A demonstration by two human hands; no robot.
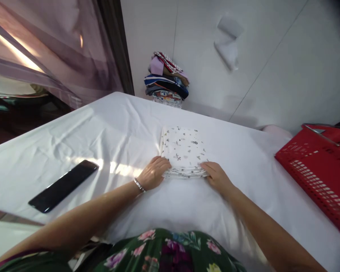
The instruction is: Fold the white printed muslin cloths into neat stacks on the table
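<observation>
A folded white cloth (184, 145) with a small printed pattern lies on the white-covered table, its stacked layers showing along the near edge. At its near left corner, my left hand (155, 170), with a bracelet on the wrist, is closed on the layers, fingers together on top. My right hand (217, 175) pinches the near right corner between thumb and fingers. Both thumbs are partly hidden. The fabric between the hands lies flat.
A black phone (64, 185) lies on the white sheet (124, 124) at left. A red perforated basket (317, 166) with a metal handle stands at right. Beyond the far edge is a pile of folded clothes (167, 81). A sheer pinkish curtain (82, 49) hangs at far left.
</observation>
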